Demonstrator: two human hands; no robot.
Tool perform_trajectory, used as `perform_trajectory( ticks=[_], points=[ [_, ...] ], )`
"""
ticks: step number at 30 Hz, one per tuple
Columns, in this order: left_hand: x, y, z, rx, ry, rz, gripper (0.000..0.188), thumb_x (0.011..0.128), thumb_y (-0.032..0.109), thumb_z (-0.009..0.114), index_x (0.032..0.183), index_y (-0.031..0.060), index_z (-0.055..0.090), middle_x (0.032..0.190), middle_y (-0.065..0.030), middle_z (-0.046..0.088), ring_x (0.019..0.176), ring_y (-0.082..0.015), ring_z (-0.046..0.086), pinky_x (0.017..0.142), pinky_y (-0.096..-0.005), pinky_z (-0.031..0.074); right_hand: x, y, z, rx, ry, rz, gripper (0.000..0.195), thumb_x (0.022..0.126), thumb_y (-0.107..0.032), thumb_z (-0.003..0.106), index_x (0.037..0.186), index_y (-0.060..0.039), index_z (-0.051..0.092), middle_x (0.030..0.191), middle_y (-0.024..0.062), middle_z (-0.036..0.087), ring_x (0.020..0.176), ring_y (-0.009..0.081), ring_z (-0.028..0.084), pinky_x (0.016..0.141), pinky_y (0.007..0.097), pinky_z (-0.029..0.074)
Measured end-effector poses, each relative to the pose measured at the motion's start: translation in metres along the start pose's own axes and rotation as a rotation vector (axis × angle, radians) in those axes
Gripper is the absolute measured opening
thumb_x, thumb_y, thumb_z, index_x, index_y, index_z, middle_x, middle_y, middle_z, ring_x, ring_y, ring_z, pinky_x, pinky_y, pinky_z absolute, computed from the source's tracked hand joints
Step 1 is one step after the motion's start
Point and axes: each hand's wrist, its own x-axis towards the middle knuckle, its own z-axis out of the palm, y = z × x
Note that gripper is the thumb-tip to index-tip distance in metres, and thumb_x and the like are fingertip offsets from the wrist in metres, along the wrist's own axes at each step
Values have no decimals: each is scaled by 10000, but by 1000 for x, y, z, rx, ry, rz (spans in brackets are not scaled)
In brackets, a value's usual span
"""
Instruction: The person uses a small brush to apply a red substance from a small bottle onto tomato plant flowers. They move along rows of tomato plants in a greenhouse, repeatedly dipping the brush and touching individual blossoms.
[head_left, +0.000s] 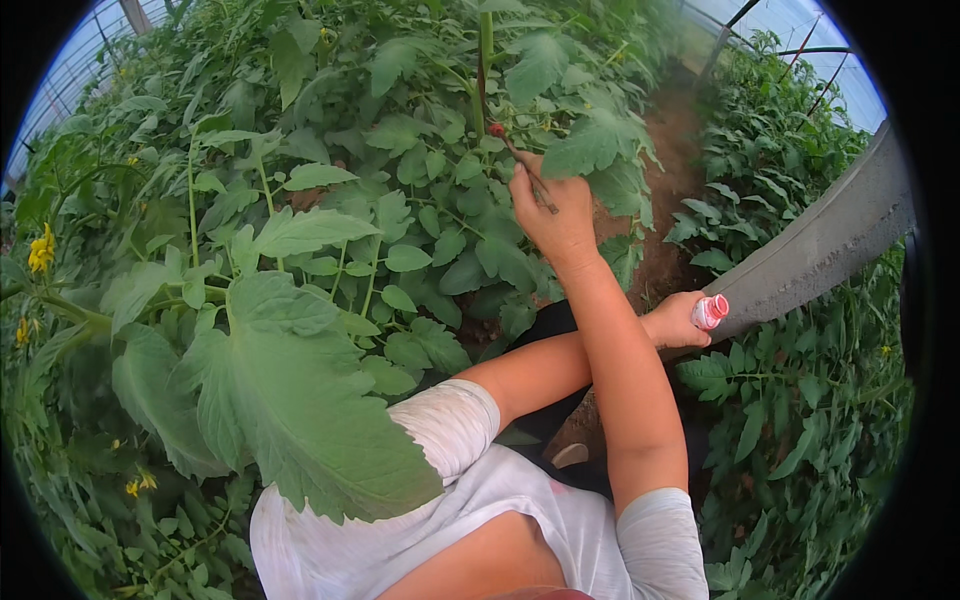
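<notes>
My forearms cross, the right over the left. My right hand (559, 214) pinches a thin brush-like stick (541, 191) whose red tip (496, 130) is beside small tomato flower buds (529, 124) and a thick green stem (480, 90). A dark thin strand runs along that stem. To the right, my left hand (671, 319) is closed around a small bottle (708, 312). The bottle has a red neck and a pale label, and most of its body is hidden by my fingers. A tomato leaf (600, 142) hangs just above my right hand.
A grey concrete post (817, 232) slants in from the right, behind the bottle. A large tomato leaf (300, 405) overlaps my left sleeve. Dense tomato plants with yellow flowers (42, 249) stand at left, and bare soil (671, 157) runs between rows.
</notes>
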Motion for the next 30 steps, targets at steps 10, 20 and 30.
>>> perform_trajectory(
  ticks=[10, 20, 30],
  points=[
    [4, -2, 14, -41, -26, -9, 428, 622, 138, 793, 959, 12, 562, 880, -114, 630, 841, -228, 608, 779, -352, 485, 9, 45, 29, -24, 16, -157, 166, 849, -79, 622, 992, -1, 656, 830, 135, 647, 740, 299, 611, 663, 375, 480],
    [0, -1, 9, -22, -12, 46, 452, 602, 162, 791, 956, 0, 562, 876, -150, 644, 831, -272, 624, 760, -369, 492, -4, 37, 24, -194, -148, -238, 230, 769, -38, 605, 992, -8, 656, 919, 136, 638, 851, 331, 582, 737, 424, 467],
    [-1, 6, 9, 32, -65, 19, 428, 636, 133, 799, 972, 9, 565, 869, -99, 632, 816, -187, 592, 770, -335, 488, -11, 43, 24, -306, -245, -240, 244, 755, -87, 631, 992, -39, 657, 965, 92, 612, 923, 302, 569, 778, 420, 497]
  ],
)
